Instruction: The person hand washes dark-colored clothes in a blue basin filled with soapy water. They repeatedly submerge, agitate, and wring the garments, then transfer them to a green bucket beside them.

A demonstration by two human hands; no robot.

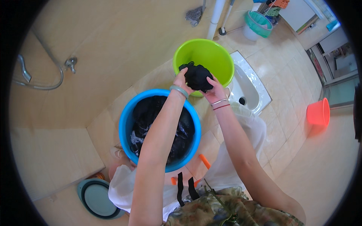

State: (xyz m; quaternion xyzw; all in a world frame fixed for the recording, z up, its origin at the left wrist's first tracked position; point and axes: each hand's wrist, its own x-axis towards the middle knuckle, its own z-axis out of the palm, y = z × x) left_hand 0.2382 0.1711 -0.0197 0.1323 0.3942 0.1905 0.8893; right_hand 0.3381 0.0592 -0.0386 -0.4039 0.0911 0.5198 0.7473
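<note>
- Around the room: smooth beige walls, with a shower handset and a valve at left and a white pipe rising at the far side.
- Underfoot: light tiled floor with thin joint lines, shiny toward the right.
- On these tiles, partly behind the left forearm: big blue tub, loaded with wet-looking dark clothes showing whitish patches.
- Just beyond, slightly to the right: lime-green basin.
- To the right of that basin: white squat toilet, set into the floor.
- At lower left: shallow grey-green basin with a darker rim.
- Farther off: white bin with a green liner, and coral bucket near the right wall.
- Between both hands, above the near part of the lime-green basin: bunched black cloth, thin loop at its upper edge.
- On either side of the bundle: left hand and right hand, both grasping the cloth, thumbs on top, other fingers mostly hidden; cannot tell how tightly.
- Around the wrists: pale bangle on the left, silvery bracelet and red string on the right.
</note>
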